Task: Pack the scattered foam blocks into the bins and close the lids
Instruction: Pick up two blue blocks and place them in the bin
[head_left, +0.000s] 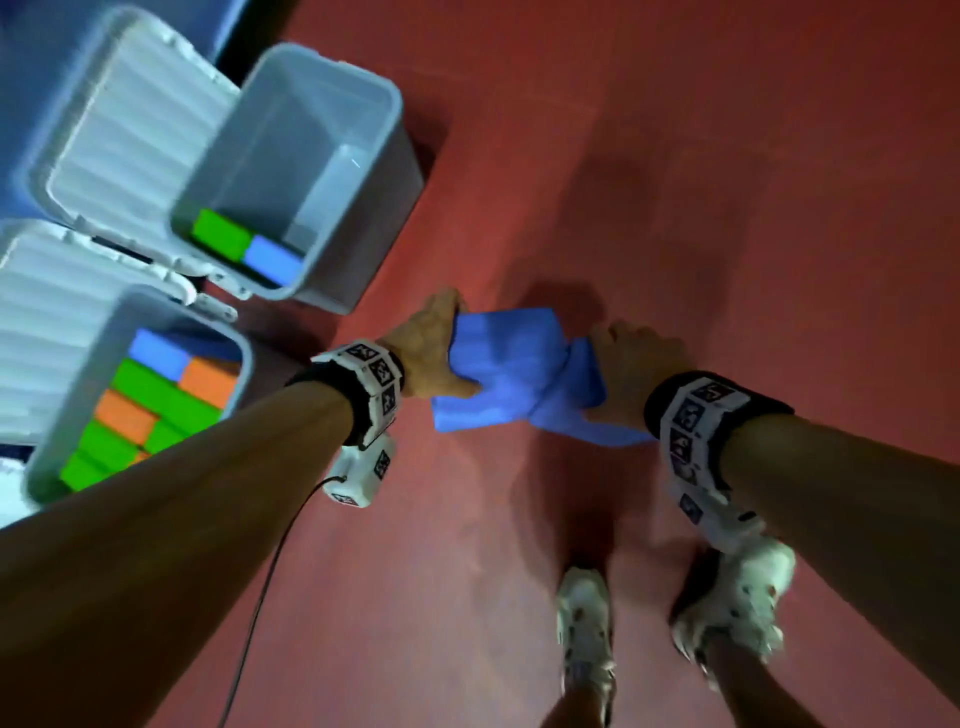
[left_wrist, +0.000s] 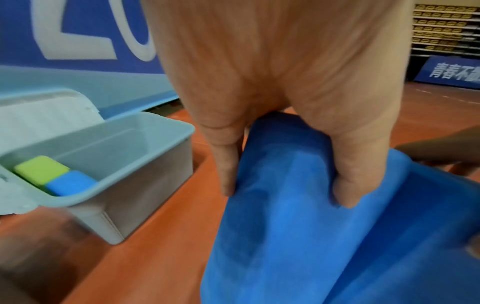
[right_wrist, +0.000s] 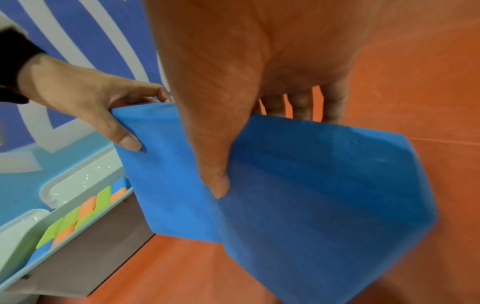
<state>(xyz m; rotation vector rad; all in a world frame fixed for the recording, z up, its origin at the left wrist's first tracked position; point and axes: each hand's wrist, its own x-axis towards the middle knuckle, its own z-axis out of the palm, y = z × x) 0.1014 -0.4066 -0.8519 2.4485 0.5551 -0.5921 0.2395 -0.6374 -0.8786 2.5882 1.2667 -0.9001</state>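
My left hand (head_left: 441, 348) grips one blue foam block (head_left: 498, 374) by its left end, thumb under and fingers over. My right hand (head_left: 618, 374) grips a second blue block (head_left: 576, 410) that touches the first. Both blocks hang above the red floor, right of the bins. In the left wrist view my left hand (left_wrist: 285, 191) pinches its block (left_wrist: 272, 236). My right hand (right_wrist: 259, 150) clasps its block (right_wrist: 324, 195) in the right wrist view. The far grey bin (head_left: 384, 104) holds a green and a blue block. The near bin (head_left: 244, 358) holds several green, orange and blue blocks.
Both bin lids (head_left: 119, 119) (head_left: 62, 312) stand open, hinged back to the left against a blue banner wall (left_wrist: 78, 30). My feet in white shoes (head_left: 587, 623) stand on the red floor (head_left: 727, 182). A thin cable (head_left: 260, 603) hangs from my left wrist.
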